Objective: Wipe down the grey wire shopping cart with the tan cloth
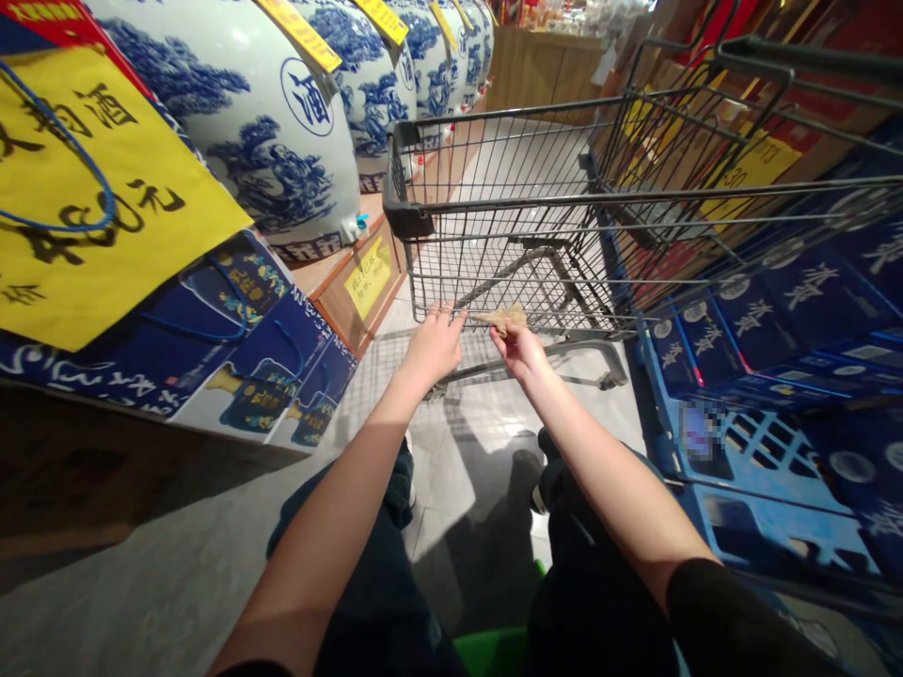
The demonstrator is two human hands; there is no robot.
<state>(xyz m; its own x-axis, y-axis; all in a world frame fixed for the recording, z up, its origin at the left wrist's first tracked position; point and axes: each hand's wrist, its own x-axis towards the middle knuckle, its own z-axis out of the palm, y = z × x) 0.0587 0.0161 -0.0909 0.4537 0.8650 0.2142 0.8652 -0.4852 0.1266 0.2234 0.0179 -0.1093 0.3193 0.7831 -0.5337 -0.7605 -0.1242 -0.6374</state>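
Note:
In front of me is a black wire shopping cart (494, 200), turned sideways across the aisle. My right hand (523, 350) is closed on a crumpled brown rag (509, 318), which lies against the lower wires of the cart's near side. A thin twisted end of the rag points left toward my other hand. My left hand (435, 340) is at the lower left corner of the basket, back upward. Its fingers are apart and reach onto the bottom wires. The undersides of those fingers are hidden.
Large blue-and-white porcelain jars (282, 122) line the left on a wooden ledge (317, 282). A yellow price sign (105, 197) and blue gift boxes (261, 395) stand nearer. On the right, blue boxes (748, 320) sit on a blue plastic pallet (776, 508). A green object (494, 649) is below me.

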